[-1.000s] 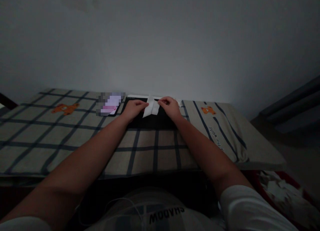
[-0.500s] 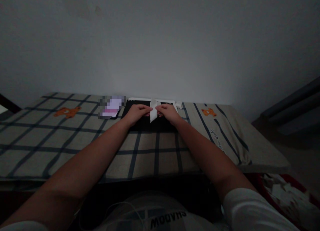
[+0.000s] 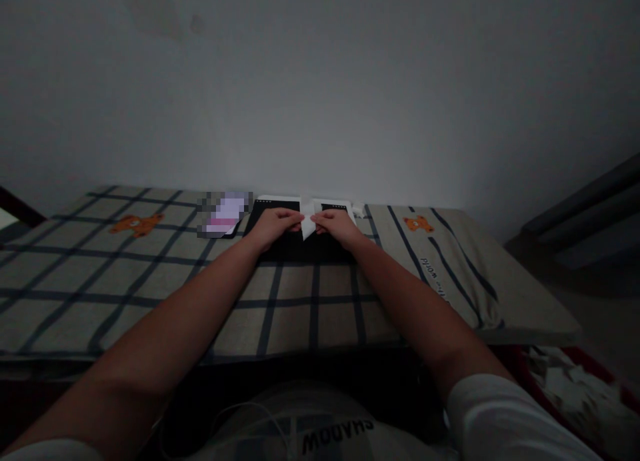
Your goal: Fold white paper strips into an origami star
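Between my two hands is a narrow white strip of paper, its lower end coming to a point. My left hand pinches the strip's left edge between thumb and fingers. From the other side, my right hand pinches its right edge. Both hands are over a flat black pad with small white marks along its far edge. White paper shows along the far side of the pad. How the strip is folded is too small to make out.
A phone with a lit, blurred screen lies left of the pad. A small crumpled white piece is at its right. The checked cloth covers the surface, against a wall. A red bin of white scraps stands lower right.
The strip's lower tip has shifted slightly up and right, and the strip looks shorter below my fingers. Both hands keep their pinch in nearly the same place.
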Available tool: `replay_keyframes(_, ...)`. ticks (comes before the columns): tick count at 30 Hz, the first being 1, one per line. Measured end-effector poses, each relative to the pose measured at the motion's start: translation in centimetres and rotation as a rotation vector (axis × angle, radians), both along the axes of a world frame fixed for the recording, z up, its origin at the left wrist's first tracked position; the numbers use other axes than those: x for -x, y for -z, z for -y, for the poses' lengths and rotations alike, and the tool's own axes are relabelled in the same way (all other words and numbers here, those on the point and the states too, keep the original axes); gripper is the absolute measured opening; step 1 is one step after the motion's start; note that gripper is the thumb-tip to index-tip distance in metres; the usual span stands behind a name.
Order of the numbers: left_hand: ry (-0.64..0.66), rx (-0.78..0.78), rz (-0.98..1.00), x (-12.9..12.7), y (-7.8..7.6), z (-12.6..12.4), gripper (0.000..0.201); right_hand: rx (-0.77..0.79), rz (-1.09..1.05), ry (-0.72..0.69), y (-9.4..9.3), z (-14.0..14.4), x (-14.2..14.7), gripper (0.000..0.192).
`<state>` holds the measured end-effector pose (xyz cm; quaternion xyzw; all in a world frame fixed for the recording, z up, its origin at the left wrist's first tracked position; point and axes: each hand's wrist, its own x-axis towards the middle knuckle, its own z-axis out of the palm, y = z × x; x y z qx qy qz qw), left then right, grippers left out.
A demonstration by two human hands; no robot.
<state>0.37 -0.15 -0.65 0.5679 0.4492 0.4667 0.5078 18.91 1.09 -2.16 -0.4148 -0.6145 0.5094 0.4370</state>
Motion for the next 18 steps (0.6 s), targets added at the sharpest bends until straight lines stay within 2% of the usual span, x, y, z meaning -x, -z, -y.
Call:
replay_keyframes(4, 0.024, 0.034, -0.010, -0.02, -0.01, 0.00, 0.033, 0.021, -0.006, 0.034, -0.30, 0.22, 0.02, 0.015)
replay_keyframes(10, -0.073, -0.117, -0.041, -0.03, -0.13, 0.01, 0.030, 0.053, -0.043, -0.046, -0.21, 0.24, -0.04, 0.019)
replay_keyframes(15, 0.048, -0.029, 0.042, -0.10, 0.00, -0.01, 0.043, 0.008, 0.006, 0.006, -0.26, 0.10, -0.01, 0.015)
replay_keyframes(18, 0.045, -0.005, 0.002, -0.06, 0.10, -0.04, 0.034, 0.018, 0.011, 0.023, -0.43, 0.17, -0.02, 0.015)
